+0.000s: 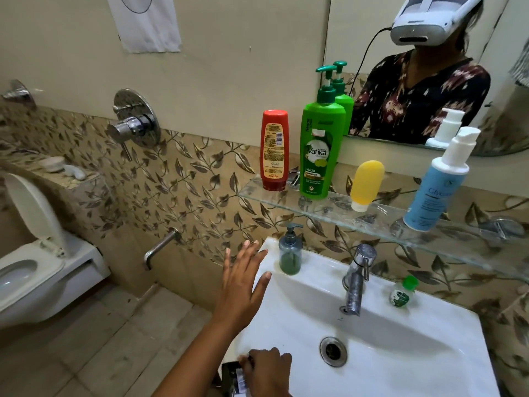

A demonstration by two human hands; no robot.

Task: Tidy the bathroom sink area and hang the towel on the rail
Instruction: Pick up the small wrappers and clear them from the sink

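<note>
My left hand (243, 279) hovers open, fingers spread, over the left rim of the white sink (415, 353), just left of a grey soap dispenser (290, 253) holding green liquid. At the sink's front-left corner my right hand (266, 369) is closed on a small dark packet (233, 378). A steel tap (356, 282) stands at the back of the sink, with a small green-capped bottle (402, 293) to its right. On the glass shelf (372, 219) stand a red bottle (274, 150), a green shampoo pump bottle (319, 147), a yellow tube (366, 183) and a blue pump bottle (438, 184). No towel or rail is in view.
A mirror (415, 67) above the shelf reflects a person wearing a headset. A wall mixer valve (136, 121) and a spout (160, 247) sit on the leaf-patterned tiles at left. A toilet (37, 267) with its lid up stands at far left, above a tiled floor.
</note>
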